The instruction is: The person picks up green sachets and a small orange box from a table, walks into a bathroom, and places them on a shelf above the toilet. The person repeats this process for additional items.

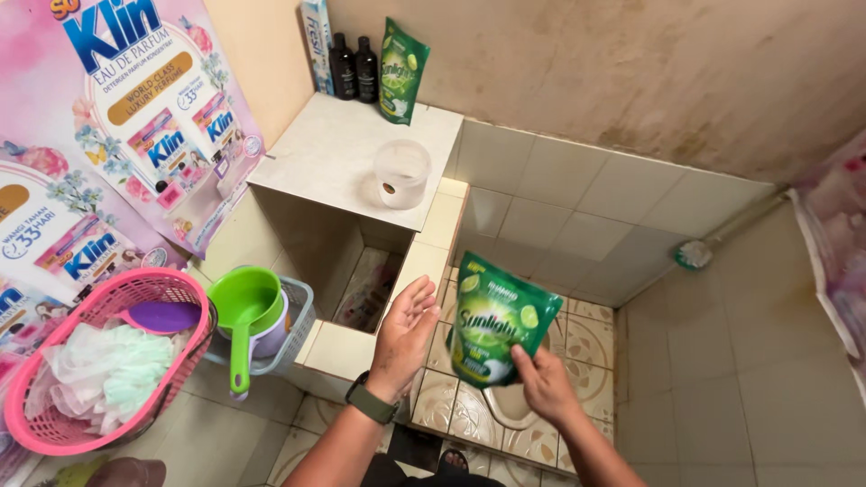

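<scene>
Tiled bathroom walls frame the right hand (541,383) pinching a green soft plastic refill pouch (494,331) by its lower corner, while the left hand (404,335) hovers open-palmed just beside it.

Single head view — high, steeply downward, near the hands

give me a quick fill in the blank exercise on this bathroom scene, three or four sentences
1. The right hand pinches a ____ refill pouch by its lower edge.
2. The left hand, open and holding nothing, has a ____ on its wrist.
3. The green water scoop sits in a grey basket beside a ____ basket of laundry.
4. A clear plastic cup stands on the tiled ____.

Missing words: green; watch; pink; ledge
</scene>
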